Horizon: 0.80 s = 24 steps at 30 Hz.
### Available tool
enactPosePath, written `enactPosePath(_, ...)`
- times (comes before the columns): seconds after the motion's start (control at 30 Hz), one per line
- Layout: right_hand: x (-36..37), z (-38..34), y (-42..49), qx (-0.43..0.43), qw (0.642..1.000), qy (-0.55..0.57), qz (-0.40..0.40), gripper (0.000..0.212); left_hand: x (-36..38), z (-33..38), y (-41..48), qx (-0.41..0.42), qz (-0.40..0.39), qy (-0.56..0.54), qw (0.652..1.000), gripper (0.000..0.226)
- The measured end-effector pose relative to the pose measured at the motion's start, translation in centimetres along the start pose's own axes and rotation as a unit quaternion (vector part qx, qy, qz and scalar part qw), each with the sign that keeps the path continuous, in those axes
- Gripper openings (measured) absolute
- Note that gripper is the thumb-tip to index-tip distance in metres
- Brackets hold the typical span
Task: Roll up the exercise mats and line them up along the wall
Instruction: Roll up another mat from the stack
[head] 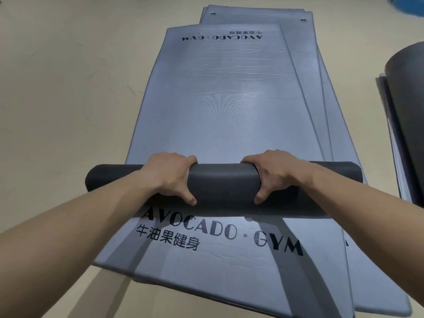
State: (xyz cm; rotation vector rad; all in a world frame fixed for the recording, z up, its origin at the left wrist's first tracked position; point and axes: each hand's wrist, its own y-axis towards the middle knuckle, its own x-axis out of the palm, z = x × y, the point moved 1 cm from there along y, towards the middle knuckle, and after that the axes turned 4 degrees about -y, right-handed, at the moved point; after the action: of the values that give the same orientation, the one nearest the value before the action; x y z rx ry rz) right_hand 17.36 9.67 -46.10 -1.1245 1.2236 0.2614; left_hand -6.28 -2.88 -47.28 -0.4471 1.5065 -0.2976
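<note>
Fingers (181,159) of left hand (168,176) curl over far side of dark grey roll (221,182), thumb hooked on near side. Right hand (274,175) grips same roll the same way, a little to the right. Roll lies crosswise under both palms. Beyond fingertips, the unrolled rest of this grey-blue exercise mat (220,92) lies flat, "AVOCADO · GYM" print at far end. Underneath, stack of matching flat mats (229,271), top one's print just below thumbs. Beige floor (57,88) all round. Well right of right hand, another dark rolled mat (406,72), partly cut off.
</note>
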Motion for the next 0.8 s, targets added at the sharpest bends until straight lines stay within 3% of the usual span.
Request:
enactPosePath(0.07,0.4,0.1,0.0,-0.003,0.999,0.020,0.029,0.112,-0.8,-0.2,0.5,-0.009,-0.048,-0.030,0.998,0.107)
enactPosePath(0.17,2.9,-0.2,-0.8,0.005,0.984,-0.071,0.160,0.124,-2.4,-0.5,1.9,-0.019,-0.108,-0.084,0.990,0.108)
enactPosePath(0.23,5.2,-1.1,-1.5,0.029,0.974,-0.112,0.197,0.140,-2.4,-0.8,2.5,-0.020,-0.133,-0.104,0.985,0.109)
enactPosePath(0.3,6.1,-1.2,-1.0,0.029,0.973,-0.121,0.195,0.148,-1.5,-0.6,1.9,-0.006,-0.097,-0.095,0.991,0.124)
enactPosePath(0.4,4.1,-0.1,0.9,0.011,0.984,-0.088,0.152,0.141,2.6,0.8,0.1,0.021,0.087,0.037,0.995,0.148)
enactPosePath(0.5,2.8,0.5,2.2,-0.002,0.991,-0.074,0.115,0.141,4.5,1.0,0.2,0.012,0.160,0.070,0.985,0.139)
enactPosePath(0.67,4.9,-0.8,1.1,0.039,0.978,-0.138,0.151,0.153,4.1,0.8,0.7,0.034,0.161,0.047,0.985,0.120)
enactPosePath(0.73,3.7,-1.0,1.0,0.025,0.979,-0.139,0.145,0.138,3.4,0.8,0.5,0.034,0.139,0.027,0.989,0.118)
enactPosePath(0.8,1.9,-0.8,0.8,0.006,0.992,-0.087,0.088,0.124,2.1,0.4,0.5,0.040,0.070,-0.014,0.997,0.117)
